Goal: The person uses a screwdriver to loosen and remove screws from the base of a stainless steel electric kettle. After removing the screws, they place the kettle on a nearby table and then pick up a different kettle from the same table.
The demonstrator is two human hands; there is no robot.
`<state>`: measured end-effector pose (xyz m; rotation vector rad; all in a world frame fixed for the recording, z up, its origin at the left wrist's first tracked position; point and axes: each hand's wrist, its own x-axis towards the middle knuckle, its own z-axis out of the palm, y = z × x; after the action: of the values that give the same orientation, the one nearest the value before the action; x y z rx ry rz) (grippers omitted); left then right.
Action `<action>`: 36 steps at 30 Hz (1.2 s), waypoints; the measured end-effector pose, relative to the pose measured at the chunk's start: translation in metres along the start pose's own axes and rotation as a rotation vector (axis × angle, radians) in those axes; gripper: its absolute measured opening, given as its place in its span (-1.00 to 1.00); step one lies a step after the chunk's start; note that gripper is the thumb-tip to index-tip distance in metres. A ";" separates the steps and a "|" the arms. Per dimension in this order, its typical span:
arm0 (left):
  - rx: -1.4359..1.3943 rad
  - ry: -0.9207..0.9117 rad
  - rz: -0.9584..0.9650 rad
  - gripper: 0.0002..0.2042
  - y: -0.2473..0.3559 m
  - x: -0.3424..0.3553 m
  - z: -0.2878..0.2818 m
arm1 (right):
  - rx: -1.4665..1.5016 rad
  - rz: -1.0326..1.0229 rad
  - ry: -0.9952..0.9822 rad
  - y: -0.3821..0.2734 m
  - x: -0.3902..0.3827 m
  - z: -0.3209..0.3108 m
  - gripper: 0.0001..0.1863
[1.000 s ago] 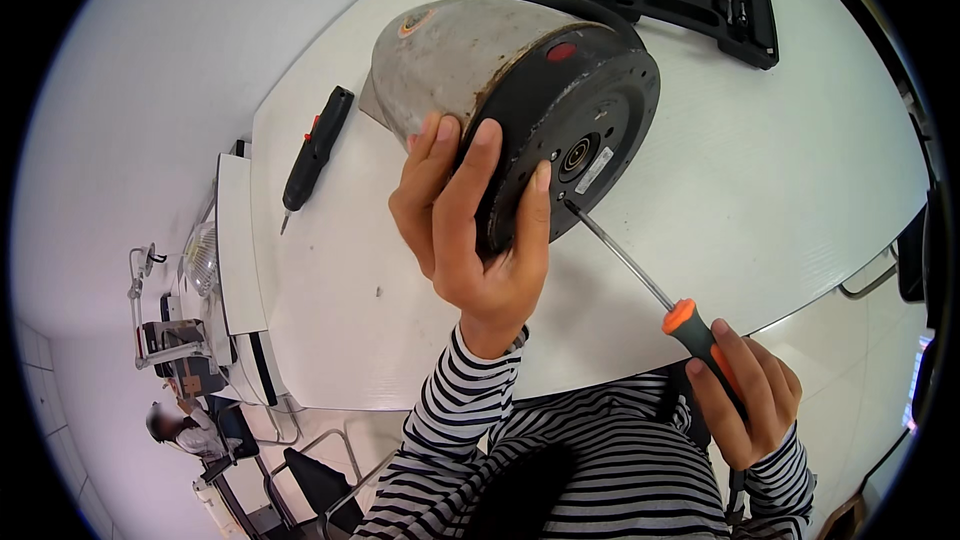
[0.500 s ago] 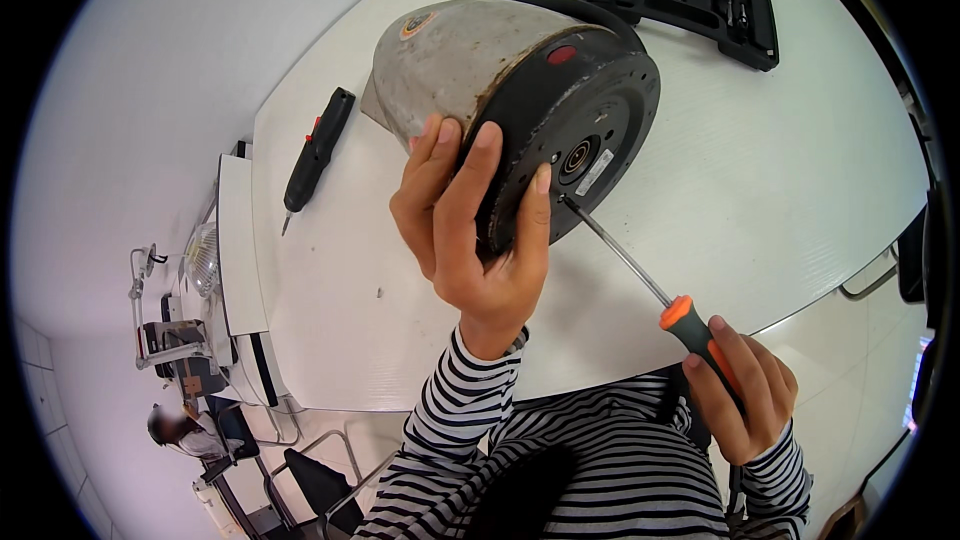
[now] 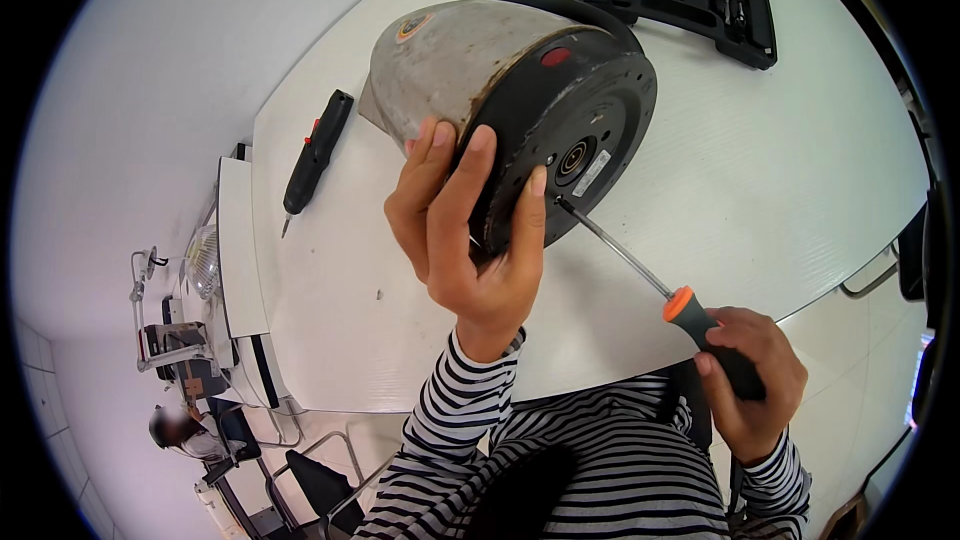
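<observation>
A worn metal kettle (image 3: 445, 60) with a rusty rim lies on its side, its black round base (image 3: 600, 115) turned toward me. My left hand (image 3: 475, 240) grips the base edge and body, thumb pressed on the underside near a small screw hole. My right hand (image 3: 750, 380) holds a screwdriver (image 3: 700, 325) with a grey and orange handle; its long shaft runs up to a recess on the base, just below my thumb tip.
A black power screwdriver (image 3: 315, 155) lies left on the white table (image 3: 350, 340). An open black tool case (image 3: 676, 5) sits at the back right. Beyond the table at left are equipment (image 3: 180, 340), chairs (image 3: 310, 490) and another person (image 3: 190, 430).
My right fingers have shifted and curled further round the screwdriver handle. The kettle and my left hand have moved very slightly left.
</observation>
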<state>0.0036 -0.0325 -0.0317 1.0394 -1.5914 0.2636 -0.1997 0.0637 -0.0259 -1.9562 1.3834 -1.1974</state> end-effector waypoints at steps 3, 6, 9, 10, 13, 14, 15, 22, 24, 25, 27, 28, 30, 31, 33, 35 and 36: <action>0.005 -0.009 -0.002 -0.60 0.000 0.000 -0.001 | 0.132 0.143 -0.019 -0.001 0.000 -0.002 -0.77; 0.005 -0.016 -0.006 -0.60 0.000 0.000 -0.002 | 0.215 0.232 -0.024 0.000 -0.002 -0.002 -0.80; 0.001 -0.017 -0.005 -0.60 0.000 0.000 -0.003 | 0.277 0.301 -0.017 0.001 -0.002 -0.002 -0.81; -0.002 -0.017 -0.004 -0.60 0.000 0.000 -0.002 | 0.298 0.336 -0.017 -0.001 -0.002 -0.002 -0.81; -0.006 -0.016 -0.006 -0.59 0.000 0.000 -0.003 | 0.360 0.428 -0.008 -0.003 -0.002 -0.002 -0.82; -0.003 -0.016 -0.005 -0.59 0.000 0.000 -0.003 | 0.379 0.456 -0.003 -0.003 -0.002 -0.002 -0.82; -0.001 -0.016 -0.005 -0.59 0.000 0.000 -0.003 | 0.381 0.474 -0.008 -0.004 -0.002 -0.002 -0.82; 0.011 -0.026 -0.007 -0.60 0.000 0.000 -0.005 | 0.358 0.514 -0.019 -0.011 -0.002 -0.003 -0.82; 0.025 -0.029 -0.006 -0.60 0.000 0.000 -0.005 | 0.330 0.478 -0.024 -0.011 -0.001 -0.003 -0.82; 0.033 -0.031 -0.006 -0.60 -0.001 0.000 -0.006 | 0.307 0.449 -0.025 -0.011 -0.001 -0.002 -0.82; 0.030 -0.033 -0.004 -0.60 -0.001 0.000 -0.006 | 0.261 0.398 -0.027 -0.011 -0.001 -0.002 -0.81; 0.027 -0.033 -0.002 -0.60 -0.001 0.001 -0.006 | 0.239 0.377 -0.026 -0.011 -0.002 -0.002 -0.81; 0.036 -0.036 0.000 -0.60 0.000 0.002 -0.006 | 0.198 0.333 -0.029 -0.012 -0.002 -0.002 -0.80; 0.041 -0.038 0.001 -0.60 0.000 0.002 -0.006 | 0.181 0.311 -0.033 -0.012 -0.002 -0.002 -0.79; 0.057 -0.074 0.014 -0.60 -0.001 0.002 -0.008 | 0.073 0.182 -0.035 -0.014 0.000 -0.001 -0.78; 0.070 -0.095 0.021 -0.60 -0.001 0.002 -0.009 | -0.106 -0.034 -0.032 -0.017 0.005 0.001 -0.76; 0.068 -0.098 0.022 -0.59 -0.001 0.003 -0.009 | -0.277 -0.189 -0.014 -0.019 0.005 0.004 -0.81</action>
<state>0.0104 -0.0292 -0.0264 1.1020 -1.6920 0.2867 -0.1864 0.0661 -0.0118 -2.3267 1.4472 -1.1187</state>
